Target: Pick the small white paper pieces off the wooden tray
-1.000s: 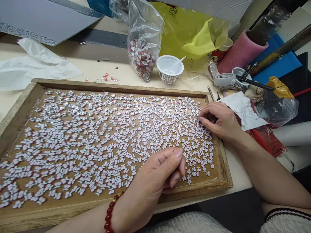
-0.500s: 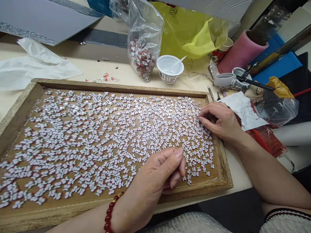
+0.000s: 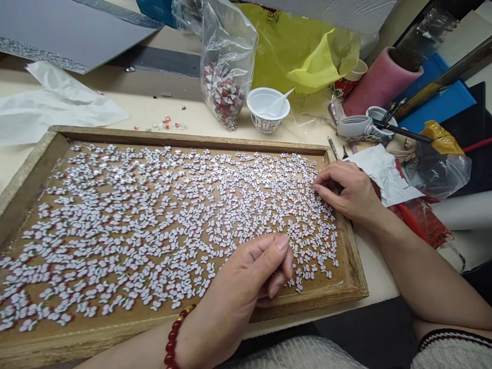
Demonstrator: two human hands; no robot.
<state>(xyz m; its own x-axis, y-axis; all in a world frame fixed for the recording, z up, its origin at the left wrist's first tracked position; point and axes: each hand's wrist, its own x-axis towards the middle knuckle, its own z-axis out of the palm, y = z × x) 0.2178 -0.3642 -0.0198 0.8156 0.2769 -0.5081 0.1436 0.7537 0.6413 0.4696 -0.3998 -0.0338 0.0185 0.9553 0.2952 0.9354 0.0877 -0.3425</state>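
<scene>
A shallow wooden tray (image 3: 355, 256) is covered with small cherry-shaped pieces (image 3: 180, 210), pale on top with red and green edges. Over its front right part hovers my left hand (image 3: 253, 274), thumb pressed to the curled fingers in a pinch. Whatever those fingertips hold, if anything, is hidden. My right hand (image 3: 346, 187) rests at the tray's right rim, its thumb and forefinger brought together near the outermost pieces. I cannot make out anything between them. A red bead bracelet (image 3: 175, 333) circles my left wrist.
Behind the tray stand a clear bag (image 3: 226, 77) of red and silver bits and a white bowl (image 3: 267, 110) with a spoon. A tissue (image 3: 384, 171), a pink roll (image 3: 380, 82) and tools crowd the right. White paper (image 3: 57, 105) lies back left.
</scene>
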